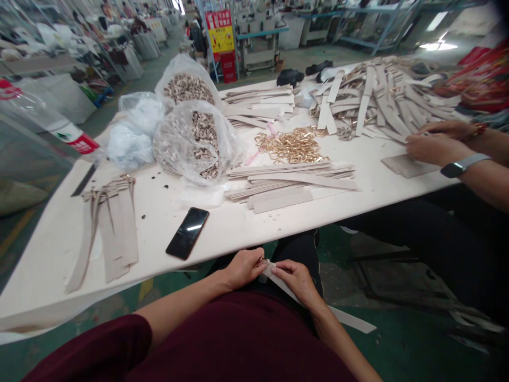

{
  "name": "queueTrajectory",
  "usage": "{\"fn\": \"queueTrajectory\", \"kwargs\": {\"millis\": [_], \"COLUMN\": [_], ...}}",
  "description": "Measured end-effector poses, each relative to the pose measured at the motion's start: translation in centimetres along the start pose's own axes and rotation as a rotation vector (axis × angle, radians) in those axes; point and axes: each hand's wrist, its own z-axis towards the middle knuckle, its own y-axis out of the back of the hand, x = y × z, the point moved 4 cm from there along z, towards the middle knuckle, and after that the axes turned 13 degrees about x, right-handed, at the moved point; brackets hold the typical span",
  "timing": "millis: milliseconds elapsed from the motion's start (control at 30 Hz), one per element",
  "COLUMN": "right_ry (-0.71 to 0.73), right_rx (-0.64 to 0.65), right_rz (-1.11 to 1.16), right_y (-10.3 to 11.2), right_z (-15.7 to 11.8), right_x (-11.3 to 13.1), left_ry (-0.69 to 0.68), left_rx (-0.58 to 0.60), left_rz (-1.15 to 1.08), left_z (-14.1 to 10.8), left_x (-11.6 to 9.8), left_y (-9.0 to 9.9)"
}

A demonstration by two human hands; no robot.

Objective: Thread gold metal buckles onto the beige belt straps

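Over my lap, in front of the table edge, both hands work at one end of a beige strap (353, 320). My left hand (244, 267) is closed around the strap's end, where a small gold-coloured buckle (262, 260) shows at the fingertips. My right hand (296, 278) pinches the strap just beside it. From there the strap runs under my right wrist and its free end sticks out to the right. Nearest on the table are a stack of beige straps (294, 183) and a heap of gold buckles (298, 145).
A black phone (187, 233) lies near the front edge of the table (151, 239). Straps with buckles (115, 228) lie to the left. Plastic bags of small beige loops (207, 143) stand behind. On the right, a co-worker's hands (441, 143) work beside a large strap pile (382, 101).
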Motion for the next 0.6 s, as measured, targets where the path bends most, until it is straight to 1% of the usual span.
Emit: {"fn": "queueTrajectory", "kwargs": {"millis": [200, 333, 500, 600], "right_ry": [0.010, 0.015, 0.034, 0.032], "right_rx": [0.006, 0.038, 0.074, 0.066], "right_rz": [-0.056, -0.065, -0.070, -0.070], "right_y": [-0.2, -0.4, -0.9, -1.1], "right_z": [0.4, 0.7, 1.3, 1.4], "right_x": [0.4, 0.3, 0.1, 0.0], "left_ry": [0.061, 0.108, 0.135, 0.130], "left_rx": [0.004, 0.026, 0.126, 0.176], "left_rz": [0.073, 0.157, 0.306, 0.329], "left_z": [-0.5, -0.8, -0.4, 0.2], "left_x": [0.0, -0.1, -0.9, -1.5], "left_y": [0.3, 0.4, 0.0, 0.2]}}
